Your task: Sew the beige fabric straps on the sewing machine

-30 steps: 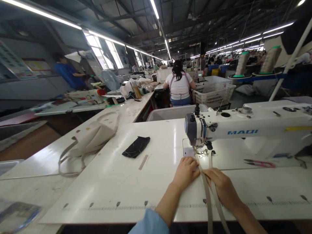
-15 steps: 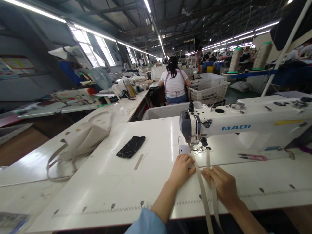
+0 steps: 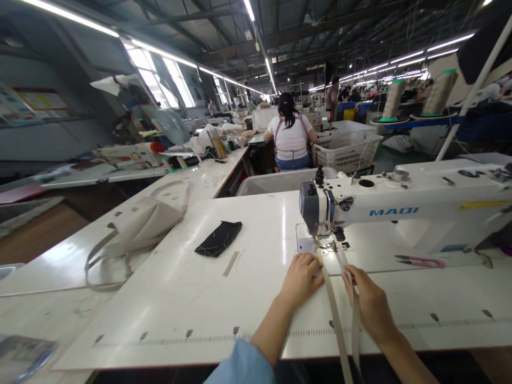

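A narrow beige strap runs in two lengths from under the needle area of a white sewing machine down past the table's front edge. My left hand rests on the table just before the machine's needle plate, fingers curled together against the left length. My right hand pinches the right length between thumb and fingers, a little in front of the presser foot. Where the strap passes under the foot, details are too small to make out.
Pink-handled thread snips lie by the machine's base. A black fabric piece and a short beige strip are left of my hands. Further left lies a beige strapped fabric piece. A person sits ahead beside a white basket.
The whole view has shifted slightly, so things sit a little further right. My right hand's fingers have changed their hold on the strap and are raised a bit; the left hand stays by the needle plate.
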Demonstrator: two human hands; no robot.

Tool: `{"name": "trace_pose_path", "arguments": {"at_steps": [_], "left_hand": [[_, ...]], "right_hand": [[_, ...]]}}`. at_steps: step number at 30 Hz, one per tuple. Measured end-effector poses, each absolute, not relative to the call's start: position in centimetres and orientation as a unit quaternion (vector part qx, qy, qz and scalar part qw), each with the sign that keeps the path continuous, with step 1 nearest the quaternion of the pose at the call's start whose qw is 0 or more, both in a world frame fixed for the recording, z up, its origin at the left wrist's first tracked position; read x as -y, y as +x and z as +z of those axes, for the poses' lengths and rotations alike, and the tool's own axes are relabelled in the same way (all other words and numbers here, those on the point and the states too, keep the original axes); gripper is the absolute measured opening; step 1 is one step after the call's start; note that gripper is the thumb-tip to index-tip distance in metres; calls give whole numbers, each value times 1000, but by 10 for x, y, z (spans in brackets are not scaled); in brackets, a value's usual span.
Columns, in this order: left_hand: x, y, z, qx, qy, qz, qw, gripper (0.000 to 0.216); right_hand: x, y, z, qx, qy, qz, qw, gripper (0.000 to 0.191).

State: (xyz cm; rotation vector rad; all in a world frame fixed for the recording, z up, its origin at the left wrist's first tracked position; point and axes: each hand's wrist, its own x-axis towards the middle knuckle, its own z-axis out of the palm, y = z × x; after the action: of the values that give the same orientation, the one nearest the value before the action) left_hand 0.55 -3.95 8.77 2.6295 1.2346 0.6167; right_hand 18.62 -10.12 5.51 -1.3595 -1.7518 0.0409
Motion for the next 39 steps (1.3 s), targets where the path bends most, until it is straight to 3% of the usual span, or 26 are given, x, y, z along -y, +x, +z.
{"name": "trace_pose_path", "arguments": {"at_steps": [7,13,24,39], "left_hand": [[41,6,89,-413,882,212,83,11],[42,6,87,-415,880,214,84,12],[42,7,87,-414,878,226,84,15],[40,5,85,-403,881,240,64,12]], "right_hand": [[109,192,52,747,-496,32,442,31],[115,187,69,743,-516,-16,426,14],[98,183,60,768,-566,28,298,26],[99,181,61,768,-542,-22,341,29]]}}
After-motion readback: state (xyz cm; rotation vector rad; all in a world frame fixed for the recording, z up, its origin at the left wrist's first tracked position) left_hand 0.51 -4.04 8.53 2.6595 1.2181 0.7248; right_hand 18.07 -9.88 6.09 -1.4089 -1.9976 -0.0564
